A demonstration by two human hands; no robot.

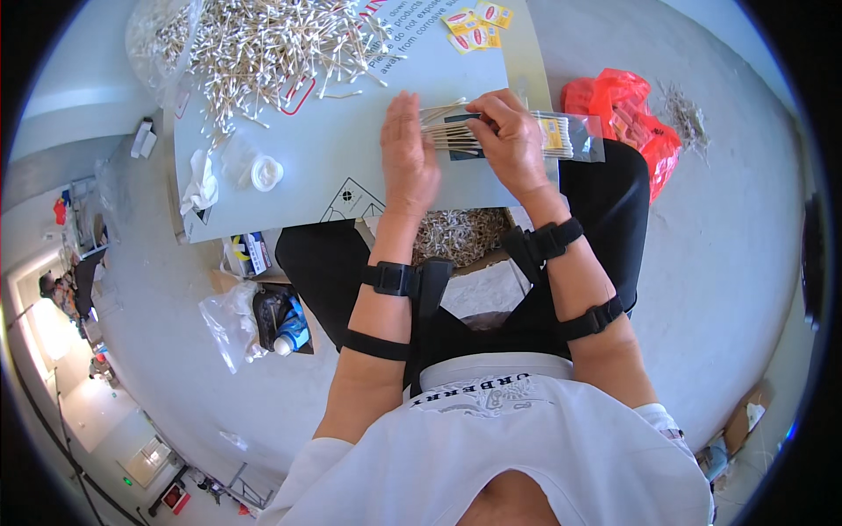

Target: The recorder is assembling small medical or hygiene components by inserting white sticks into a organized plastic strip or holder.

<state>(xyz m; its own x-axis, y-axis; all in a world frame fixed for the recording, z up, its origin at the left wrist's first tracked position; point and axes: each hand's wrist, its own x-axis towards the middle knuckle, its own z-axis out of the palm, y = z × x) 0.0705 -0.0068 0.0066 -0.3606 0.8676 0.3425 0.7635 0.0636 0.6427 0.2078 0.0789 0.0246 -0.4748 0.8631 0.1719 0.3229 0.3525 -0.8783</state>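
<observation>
A bundle of cotton swabs (453, 136) lies crosswise on the table between my hands, its near-left ends close to my left palm. My left hand (409, 156) stands on edge with its fingers stretched out, beside those ends. From the other side my right hand (516, 145) reaches over the bundle, its thumb and fingers bent in on the swabs. The bundle's right part lies in a clear plastic bag (592, 140) with a yellow card (552, 134) inside. Part of the bundle is hidden under my right hand.
A large heap of loose swabs (263, 53) covers the table's far left. Yellow packets (474, 39) lie at the far edge, a white round container (266, 174) at left. Below sits a box of swabs (460, 235). A red bag (627, 114) is at right.
</observation>
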